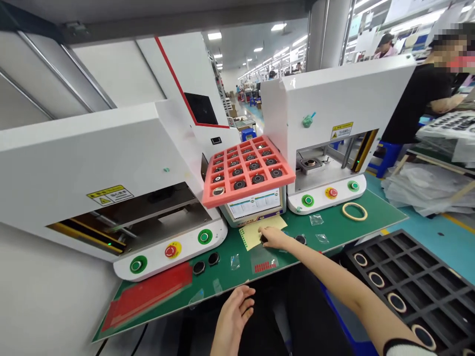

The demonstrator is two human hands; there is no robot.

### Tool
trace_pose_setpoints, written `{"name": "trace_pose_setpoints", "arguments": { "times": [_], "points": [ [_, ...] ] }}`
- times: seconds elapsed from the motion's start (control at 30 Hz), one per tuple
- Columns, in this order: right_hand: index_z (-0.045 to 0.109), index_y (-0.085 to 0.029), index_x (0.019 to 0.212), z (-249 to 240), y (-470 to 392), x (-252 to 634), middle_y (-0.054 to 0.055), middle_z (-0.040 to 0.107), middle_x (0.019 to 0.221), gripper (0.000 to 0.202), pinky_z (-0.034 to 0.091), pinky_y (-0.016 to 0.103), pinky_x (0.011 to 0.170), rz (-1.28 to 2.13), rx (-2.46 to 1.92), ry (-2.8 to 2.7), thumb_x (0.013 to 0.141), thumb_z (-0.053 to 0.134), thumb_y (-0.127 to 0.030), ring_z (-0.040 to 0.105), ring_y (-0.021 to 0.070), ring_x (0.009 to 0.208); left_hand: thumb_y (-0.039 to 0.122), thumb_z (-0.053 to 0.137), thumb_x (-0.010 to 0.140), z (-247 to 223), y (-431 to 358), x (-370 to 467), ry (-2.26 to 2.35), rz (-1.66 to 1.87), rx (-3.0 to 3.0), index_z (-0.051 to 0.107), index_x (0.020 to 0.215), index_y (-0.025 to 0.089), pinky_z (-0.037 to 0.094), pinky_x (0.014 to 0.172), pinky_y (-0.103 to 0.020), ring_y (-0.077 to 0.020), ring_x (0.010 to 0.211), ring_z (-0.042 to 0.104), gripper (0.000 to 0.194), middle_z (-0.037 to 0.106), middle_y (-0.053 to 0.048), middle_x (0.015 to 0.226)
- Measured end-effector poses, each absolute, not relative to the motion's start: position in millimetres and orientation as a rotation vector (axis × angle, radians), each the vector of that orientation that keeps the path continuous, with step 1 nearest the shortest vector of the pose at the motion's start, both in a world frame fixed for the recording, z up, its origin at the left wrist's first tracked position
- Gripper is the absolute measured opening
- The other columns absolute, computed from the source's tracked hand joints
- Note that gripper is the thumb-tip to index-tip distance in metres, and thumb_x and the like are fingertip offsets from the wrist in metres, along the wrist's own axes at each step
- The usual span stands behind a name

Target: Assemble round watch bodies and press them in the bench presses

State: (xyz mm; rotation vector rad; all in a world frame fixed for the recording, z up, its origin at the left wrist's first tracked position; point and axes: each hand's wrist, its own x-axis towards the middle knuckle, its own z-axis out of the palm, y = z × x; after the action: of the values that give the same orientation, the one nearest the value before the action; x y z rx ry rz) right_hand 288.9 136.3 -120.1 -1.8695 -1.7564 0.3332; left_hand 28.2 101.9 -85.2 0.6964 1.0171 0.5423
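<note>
My right hand [272,238] is closed around a small dark round part [263,239] above the yellow sheet [256,236] on the green mat [245,271]. My left hand [237,311] is raised near the mat's front edge, fingers apart and slightly curled, holding nothing. Two black round parts [199,268] lie left of the middle, and another [300,239] lies beside my right forearm. Just below my right hand is a clear sheet with small red strips [265,267]. A pink foam tray [252,193] of round dark parts rests on top of a screen unit [256,203].
White machines [122,148] [334,94] with green and red buttons stand at left and right. Red sheets [148,291], clear film pieces [235,261] and a tape roll [355,211] lie on the mat. A black compartment tray [408,262] is at right. A person [419,94] sits beyond.
</note>
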Motion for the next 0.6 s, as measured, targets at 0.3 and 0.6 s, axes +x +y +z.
{"name": "trace_pose_setpoints", "arguments": {
  "times": [0.3,0.6],
  "points": [
    [0.057,-0.016,0.119,-125.3,59.1,349.9,0.008,0.062,0.115,0.034,0.053,0.044,0.088,0.366,-2.271,-1.659,0.092,0.06,-0.036,0.062,0.0221,0.102,0.025,0.077,0.065,-80.4,96.0,33.7,1.062,0.507,0.71,0.066,0.08,0.016,0.049,0.064,-0.022,-0.0127,0.066,0.064,0.021,0.071,-0.004,0.081],
    [0.054,-0.016,0.123,-148.8,36.6,351.7,0.009,0.06,0.117,0.038,0.05,0.046,0.092,0.364,-2.365,-1.605,0.091,0.062,-0.033,0.06,0.0238,0.106,0.024,0.076,0.065,-81.7,98.0,35.6,1.031,0.499,0.689,0.065,0.085,0.015,0.049,0.063,-0.023,-0.0136,0.066,0.064,0.025,0.071,-0.005,0.081]
  ]
}}
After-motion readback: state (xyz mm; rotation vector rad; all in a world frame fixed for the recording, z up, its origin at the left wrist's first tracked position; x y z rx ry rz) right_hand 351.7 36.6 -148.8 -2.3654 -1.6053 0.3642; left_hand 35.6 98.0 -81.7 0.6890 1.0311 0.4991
